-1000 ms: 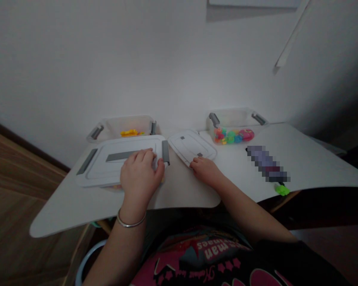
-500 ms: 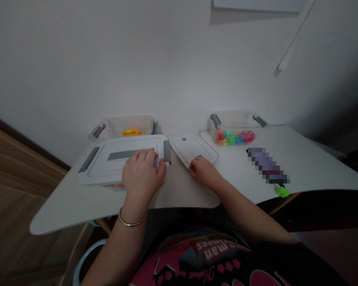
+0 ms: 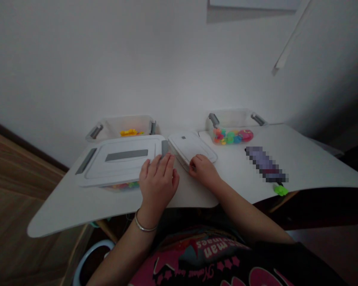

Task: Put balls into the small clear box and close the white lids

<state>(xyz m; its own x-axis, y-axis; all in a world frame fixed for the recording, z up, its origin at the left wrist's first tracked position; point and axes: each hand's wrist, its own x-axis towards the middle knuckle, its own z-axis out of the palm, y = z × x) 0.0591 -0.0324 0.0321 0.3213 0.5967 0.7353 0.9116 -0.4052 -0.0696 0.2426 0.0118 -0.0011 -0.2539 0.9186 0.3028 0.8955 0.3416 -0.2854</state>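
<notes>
My left hand (image 3: 158, 180) is lying flat, fingers spread loosely, with the fingertips (image 3: 162, 159) resting on the right end of the large lidded box (image 3: 119, 161), just by its grey right latch (image 3: 164, 147). My right hand (image 3: 203, 171) is curling, fingers drawn together, over the near edge of the small loose lid (image 3: 192, 147); I cannot tell whether it is truly pinching the edge or only touching it.

Risk, as I judge it: the left hand is pressing on one end only, so the big box could tip or slide away from me on the smooth worktop (image 3: 62, 206). The small lid is lying tight against the box's right end, just past my left fingertips; if either one moves, it could knock the other or ride up on it. A weak hold on the thin lid edge could let it slip.

Appearance: the box is translucent, with a white lid bearing a grey bar handle (image 3: 127, 155) and a grey left latch (image 3: 86, 161); coloured pieces (image 3: 124, 185) are showing through the near wall, left of my wrist. The small lid is white, with rounded corners and a small grey tab (image 3: 183, 138).

Beyond my hands: an open bin with yellow pieces (image 3: 130, 132) and an open bin with mixed bright pieces (image 3: 232, 136).
</notes>
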